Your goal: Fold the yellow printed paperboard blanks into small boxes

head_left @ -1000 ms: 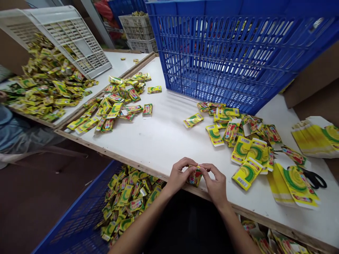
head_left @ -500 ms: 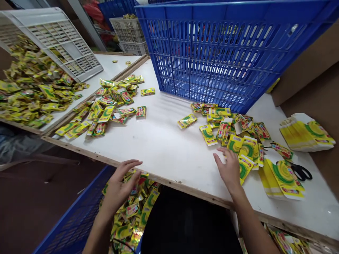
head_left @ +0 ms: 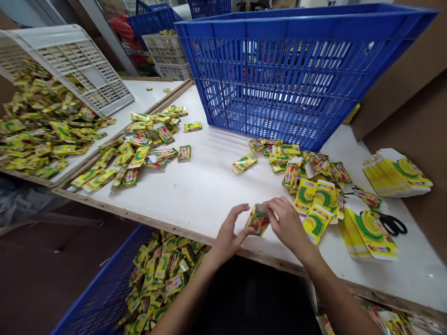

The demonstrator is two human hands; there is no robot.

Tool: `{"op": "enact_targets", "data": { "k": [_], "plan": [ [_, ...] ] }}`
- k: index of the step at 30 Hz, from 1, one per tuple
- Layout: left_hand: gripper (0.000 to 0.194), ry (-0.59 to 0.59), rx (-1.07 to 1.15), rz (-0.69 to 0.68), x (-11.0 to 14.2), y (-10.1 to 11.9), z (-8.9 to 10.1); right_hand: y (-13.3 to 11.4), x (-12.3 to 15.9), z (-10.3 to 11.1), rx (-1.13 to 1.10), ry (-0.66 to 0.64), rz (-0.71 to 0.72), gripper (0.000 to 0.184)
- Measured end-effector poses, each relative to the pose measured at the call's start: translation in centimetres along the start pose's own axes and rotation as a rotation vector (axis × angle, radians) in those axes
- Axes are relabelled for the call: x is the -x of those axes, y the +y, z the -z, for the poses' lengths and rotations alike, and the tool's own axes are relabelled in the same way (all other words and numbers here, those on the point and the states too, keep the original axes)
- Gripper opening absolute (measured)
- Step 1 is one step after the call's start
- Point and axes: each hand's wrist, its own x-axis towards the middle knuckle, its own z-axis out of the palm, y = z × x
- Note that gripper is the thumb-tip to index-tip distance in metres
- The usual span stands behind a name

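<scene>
Near the table's front edge, both hands hold one small yellow, green and red carton (head_left: 259, 222), its upper end open. My left hand (head_left: 232, 232) grips its left side between thumb and fingers. At its upper right, the fingers of my right hand (head_left: 284, 223) are closed on the carton. Just right of that hand lies a pile of similar cartons (head_left: 323, 193), some with end flaps open. A single carton (head_left: 245, 163) rests apart on the white table (head_left: 206, 190). Farther left is another heap of small cartons (head_left: 153, 135).
A large blue crate (head_left: 265, 83) stands at the back. Stacked flat cartons (head_left: 401, 172) and black scissors (head_left: 393, 224) lie right. A tilted white crate (head_left: 94, 70) spills small yellow packets (head_left: 45, 125) at left. Below the edge, a blue bin (head_left: 101, 284) holds many cartons.
My left hand has moved right from over the bin to the table's front. My right hand has moved left from the pile, and both hands now hold a carton.
</scene>
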Motion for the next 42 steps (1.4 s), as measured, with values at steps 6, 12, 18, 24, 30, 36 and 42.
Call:
{"op": "enact_targets", "data": {
  "k": [6, 12, 18, 24, 30, 36, 42],
  "plan": [
    [0.033, -0.107, 0.357, 0.233, 0.8, -1.7, -2.0, -0.2, 4.3, -3.2, -0.397, 0.22, -0.35, 0.018],
    [0.02, -0.169, 0.337, 0.289, 0.3, -1.7, -0.9, -0.2, 6.0, -5.0, -0.544, 0.134, -0.336, 0.018],
    [0.027, -0.063, 0.421, 0.145, -0.3, -1.4, -1.4, -0.4, 5.0, -5.4, -0.517, 0.271, -0.327, 0.017],
    [0.015, -0.046, 0.276, 0.117, 0.0, -1.2, -1.1, -0.6, 5.5, -5.6, -0.494, 0.26, -0.197, 0.012],
    [0.014, 0.059, 0.227, 0.163, -0.3, -0.7, -1.8, -1.2, 5.1, -5.5, -0.458, 0.294, -0.254, 0.014],
    [0.012, 0.08, 0.175, 0.169, -0.7, -0.5, -2.0, -1.4, 4.4, -5.0, -0.464, 0.257, -0.347, 0.014],
    [0.014, 0.009, 0.264, 0.146, -0.5, -1.5, -1.9, -1.1, 5.5, -5.9, -0.495, 0.278, -0.244, 0.011]
  ]
}}
